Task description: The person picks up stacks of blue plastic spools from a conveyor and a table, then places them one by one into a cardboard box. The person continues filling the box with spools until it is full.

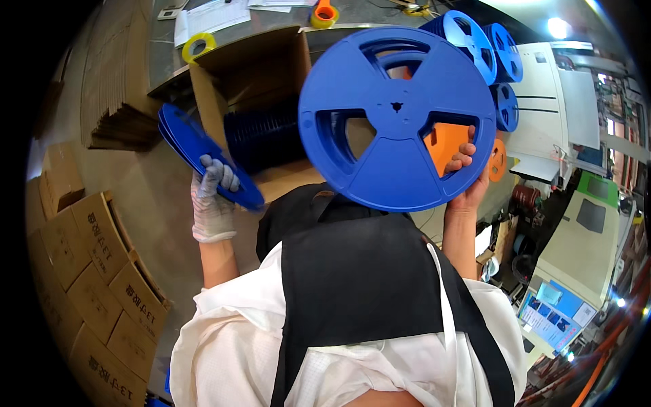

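My bare right hand [463, 160] grips a large blue plastic reel [400, 146] by its right side, fingers curled through a cut-out. The reel's broad face is turned up toward me, and more blue rims show behind it through the openings. In my gloved left hand [218, 178] is another blue reel [207, 146], seen nearly edge-on and tilted. Between the two, an open cardboard box [247, 57] holds a row of dark blue reels [261, 136] standing on edge. The held reel hides part of the box's right side.
Yellow tape [199, 47] and an orange tape dispenser [325, 13] lie at the table's edge. More blue reels [468, 41] are stacked at the far right. Flattened cartons [119, 81] stand at left, closed cartons [102, 292] below them. A machine [576, 237] is at right.
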`<state>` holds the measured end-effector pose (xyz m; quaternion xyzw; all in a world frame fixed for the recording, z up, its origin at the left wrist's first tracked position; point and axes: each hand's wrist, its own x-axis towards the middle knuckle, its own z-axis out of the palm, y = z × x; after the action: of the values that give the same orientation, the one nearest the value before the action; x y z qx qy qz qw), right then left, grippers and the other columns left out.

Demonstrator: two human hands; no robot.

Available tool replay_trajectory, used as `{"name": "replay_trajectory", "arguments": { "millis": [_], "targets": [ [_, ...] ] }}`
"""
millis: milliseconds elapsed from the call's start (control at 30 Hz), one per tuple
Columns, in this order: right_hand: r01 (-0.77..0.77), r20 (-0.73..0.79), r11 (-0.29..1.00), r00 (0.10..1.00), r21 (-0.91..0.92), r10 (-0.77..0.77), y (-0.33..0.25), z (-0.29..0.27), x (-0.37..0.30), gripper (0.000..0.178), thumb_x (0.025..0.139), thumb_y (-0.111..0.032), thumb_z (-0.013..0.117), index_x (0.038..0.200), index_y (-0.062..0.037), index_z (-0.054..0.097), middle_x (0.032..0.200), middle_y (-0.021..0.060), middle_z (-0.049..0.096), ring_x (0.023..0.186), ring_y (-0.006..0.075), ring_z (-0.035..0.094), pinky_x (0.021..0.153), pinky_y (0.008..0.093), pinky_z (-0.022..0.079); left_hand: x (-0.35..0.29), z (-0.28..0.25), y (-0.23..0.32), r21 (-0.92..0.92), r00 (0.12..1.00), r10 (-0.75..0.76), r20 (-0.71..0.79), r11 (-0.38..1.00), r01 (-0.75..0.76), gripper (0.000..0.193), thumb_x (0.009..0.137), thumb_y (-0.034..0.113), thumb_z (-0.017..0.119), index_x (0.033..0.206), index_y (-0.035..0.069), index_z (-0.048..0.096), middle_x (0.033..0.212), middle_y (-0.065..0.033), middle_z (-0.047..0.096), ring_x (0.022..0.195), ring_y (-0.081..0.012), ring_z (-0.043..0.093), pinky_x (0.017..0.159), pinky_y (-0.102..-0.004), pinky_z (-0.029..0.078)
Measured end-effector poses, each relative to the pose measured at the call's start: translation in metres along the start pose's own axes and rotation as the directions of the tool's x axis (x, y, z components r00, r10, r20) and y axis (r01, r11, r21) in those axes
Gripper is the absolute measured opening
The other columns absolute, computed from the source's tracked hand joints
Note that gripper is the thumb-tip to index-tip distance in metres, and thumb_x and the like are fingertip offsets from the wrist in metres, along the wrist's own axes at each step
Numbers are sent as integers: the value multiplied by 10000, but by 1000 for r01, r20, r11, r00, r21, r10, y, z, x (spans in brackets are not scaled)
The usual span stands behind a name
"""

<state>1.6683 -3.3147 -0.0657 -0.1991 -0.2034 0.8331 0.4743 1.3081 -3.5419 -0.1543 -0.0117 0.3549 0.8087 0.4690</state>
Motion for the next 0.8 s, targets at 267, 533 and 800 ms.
{"name": "replay_trajectory", "arguments": {
  "millis": [267, 533, 800],
  "targets": [
    [-138, 80, 938, 990, 318, 119, 8, 13, 7, 494, 976, -261, 439, 1366, 30, 356, 973, 87, 585, 805, 162, 608, 751, 327, 533, -11, -6, -46, 587, 974, 226, 0, 788, -182, 410, 742, -114, 538, 1102, 82, 522, 964, -71, 626, 921, -164, 619, 896, -321, 469],
    [-275, 89, 889, 961, 366, 261, 11, 13, 23, 509, 974, -288, 431, 1360, 32, 342, 1089, 129, 587, 924, 222, 617, 828, 362, 537, -24, 42, -54, 731, 876, 221, 428, 485, -479, 636, 652, -129, 585, 1251, 71, 512, 1342, -120, 486, 1278, -254, 432, 1048, -351, 357],
    [-333, -13, 929, 940, 161, 340, 25, 37, 52, 538, 994, -361, 347, 1302, 79, 393, 1195, 209, 573, 1055, 321, 605, 874, 442, 531, -21, 51, -46, 679, 680, -77, 729, 197, -707, 583, 545, -10, 695, 1118, 19, 588, 1121, -194, 602, 1094, -381, 556, 961, -407, 434]
  ]
}}
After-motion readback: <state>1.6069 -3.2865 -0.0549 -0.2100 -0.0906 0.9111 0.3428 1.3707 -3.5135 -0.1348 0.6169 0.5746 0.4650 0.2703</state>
